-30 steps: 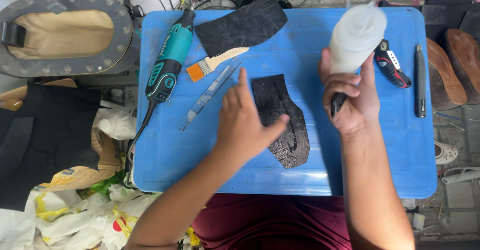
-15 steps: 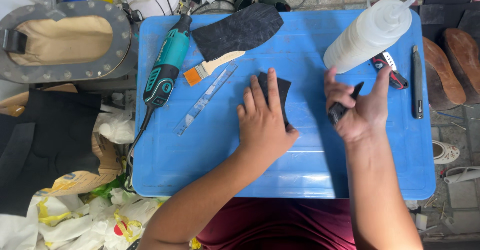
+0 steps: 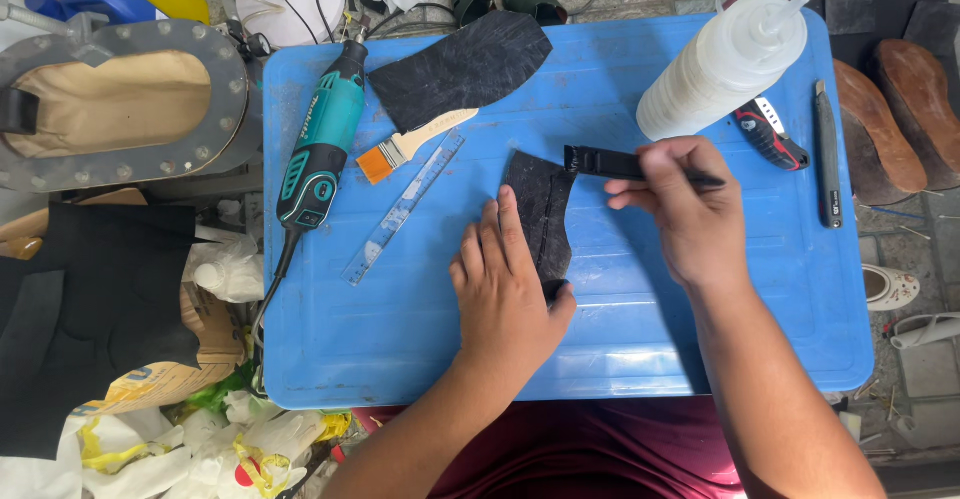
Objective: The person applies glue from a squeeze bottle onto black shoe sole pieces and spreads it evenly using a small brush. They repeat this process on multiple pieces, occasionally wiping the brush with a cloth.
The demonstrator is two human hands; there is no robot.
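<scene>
My left hand (image 3: 505,284) lies flat on the near end of a dark sole-shaped piece (image 3: 540,209), pinning it to the blue table top (image 3: 420,329). My right hand (image 3: 680,209) grips a small black brush (image 3: 605,162) by its handle, with the brush head over the far end of the dark piece. A white squeeze bottle (image 3: 720,64) lies on the table just beyond my right hand.
A teal rotary tool (image 3: 320,149), an orange-bristled brush (image 3: 405,147), a clear ruler (image 3: 405,207) and a second dark piece (image 3: 465,67) lie at the left and back. A red-black cutter (image 3: 765,134) and a grey knife (image 3: 828,154) lie at right. Brown shoe soles (image 3: 895,114) rest beyond the edge.
My right hand has put down the white squeeze bottle and swung the black brush over the dark piece. My left hand slid toward the piece's near end.
</scene>
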